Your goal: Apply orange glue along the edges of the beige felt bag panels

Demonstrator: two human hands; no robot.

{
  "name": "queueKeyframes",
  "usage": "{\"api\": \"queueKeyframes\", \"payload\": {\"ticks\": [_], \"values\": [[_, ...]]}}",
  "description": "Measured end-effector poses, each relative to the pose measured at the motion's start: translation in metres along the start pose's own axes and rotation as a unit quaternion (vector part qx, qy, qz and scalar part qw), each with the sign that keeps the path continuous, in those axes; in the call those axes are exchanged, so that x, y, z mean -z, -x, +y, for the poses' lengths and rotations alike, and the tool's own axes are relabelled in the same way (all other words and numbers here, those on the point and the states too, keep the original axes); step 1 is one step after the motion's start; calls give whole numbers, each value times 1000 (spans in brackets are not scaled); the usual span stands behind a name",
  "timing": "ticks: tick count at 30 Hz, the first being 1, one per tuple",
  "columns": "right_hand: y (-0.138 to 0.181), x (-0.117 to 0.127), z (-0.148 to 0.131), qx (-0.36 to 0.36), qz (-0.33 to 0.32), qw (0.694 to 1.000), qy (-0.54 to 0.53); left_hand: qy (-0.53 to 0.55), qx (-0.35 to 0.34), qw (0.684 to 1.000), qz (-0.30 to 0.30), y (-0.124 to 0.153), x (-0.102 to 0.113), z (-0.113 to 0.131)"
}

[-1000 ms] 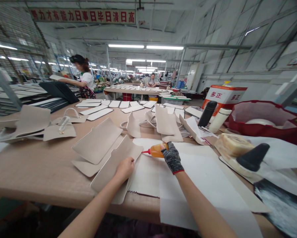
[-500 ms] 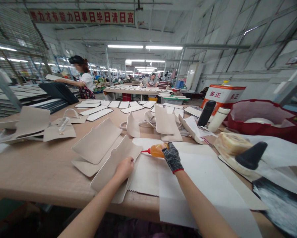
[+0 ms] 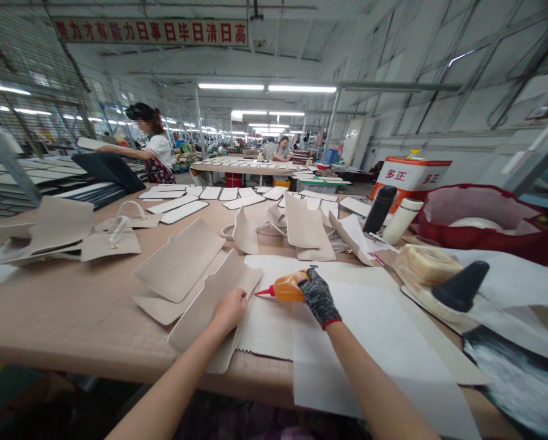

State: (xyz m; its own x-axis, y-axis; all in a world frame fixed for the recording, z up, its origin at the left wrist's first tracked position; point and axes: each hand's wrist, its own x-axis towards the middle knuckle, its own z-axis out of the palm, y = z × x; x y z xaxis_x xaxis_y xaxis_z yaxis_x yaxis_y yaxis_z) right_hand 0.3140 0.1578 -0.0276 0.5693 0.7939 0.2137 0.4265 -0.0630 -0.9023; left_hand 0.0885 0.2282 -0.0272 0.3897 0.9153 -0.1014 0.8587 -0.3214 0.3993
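My bare left hand (image 3: pixel 230 310) grips the right edge of a folded beige leather panel (image 3: pixel 204 299), holding its upper layer tilted up. In my right hand (image 3: pixel 318 297), which wears a grey fingerless knit glove, is an amber glue bottle (image 3: pixel 288 287). Its red nozzle (image 3: pixel 264 292) points left at the panel's edge, close to my left fingers; whether it touches cannot be made out. Beneath lies a white sheet (image 3: pixel 274 330) with a jagged front edge. Another folded beige panel (image 3: pixel 179 260) rests just to the left.
Beige bag pieces with handles (image 3: pixel 308 226) stand behind, more lie at the left (image 3: pixel 63 226). On the right are a black bottle (image 3: pixel 380 209), a cream flask (image 3: pixel 402 221), a dark cone (image 3: pixel 461 287) and a red bag (image 3: pixel 484 214). A co-worker (image 3: pixel 152 143) handles panels at back left.
My right hand has brought the glue bottle slightly down and left, its nozzle now lower along the panel's edge. My left hand stays in place.
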Motion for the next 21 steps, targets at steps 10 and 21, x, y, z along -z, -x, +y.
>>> {"api": "queueKeyframes", "payload": {"ticks": [10,21], "values": [[21,5,-4,-2,-26,1000,-4,-1,-9,1000,9,0,-2,-2],[46,10,-16,-55,-70,996,-20,-8,-11,1000,7,-2,-4,-3]]}}
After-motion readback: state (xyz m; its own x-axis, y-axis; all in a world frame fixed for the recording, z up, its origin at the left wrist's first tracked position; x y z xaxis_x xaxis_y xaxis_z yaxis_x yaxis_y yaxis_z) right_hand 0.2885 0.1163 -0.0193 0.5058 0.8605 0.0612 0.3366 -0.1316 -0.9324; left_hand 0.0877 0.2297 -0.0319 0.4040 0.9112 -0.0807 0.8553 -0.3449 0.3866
